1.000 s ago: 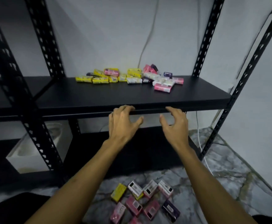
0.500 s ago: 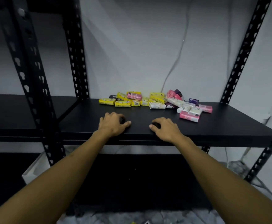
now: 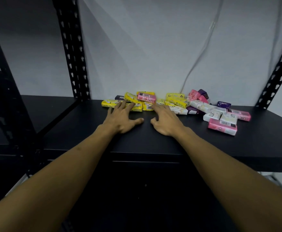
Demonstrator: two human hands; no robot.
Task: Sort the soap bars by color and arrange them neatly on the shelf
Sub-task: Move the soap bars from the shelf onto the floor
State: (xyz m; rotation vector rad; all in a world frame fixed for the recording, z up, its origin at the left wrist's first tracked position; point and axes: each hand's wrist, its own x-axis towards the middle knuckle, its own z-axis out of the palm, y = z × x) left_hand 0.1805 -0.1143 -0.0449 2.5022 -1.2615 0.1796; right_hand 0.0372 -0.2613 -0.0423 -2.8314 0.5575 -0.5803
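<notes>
A jumbled pile of wrapped soap bars lies at the back of the black shelf (image 3: 254, 148). Several yellow bars (image 3: 177, 99) sit at the left and middle, with a pink bar (image 3: 146, 97) on top of them. White bars (image 3: 212, 116), pink bars (image 3: 222, 128) and purple bars (image 3: 224, 104) spread to the right. My left hand (image 3: 121, 118) is stretched flat, its fingertips touching the yellow bars at the left. My right hand (image 3: 166, 121) reaches beside it, fingers spread and slightly bent, fingertips at the pile's front edge. Neither hand holds a bar.
Black perforated uprights stand at the left (image 3: 73, 56) and right (image 3: 277, 71) of the shelf. A white wall with a thin cable (image 3: 202, 47) is right behind the pile. A second shelf board (image 3: 11, 118) continues to the left.
Both hands have moved forward from the shelf's front part to the pile, and their fingers have uncurled. The camera has come closer and higher; the floor is out of view.
</notes>
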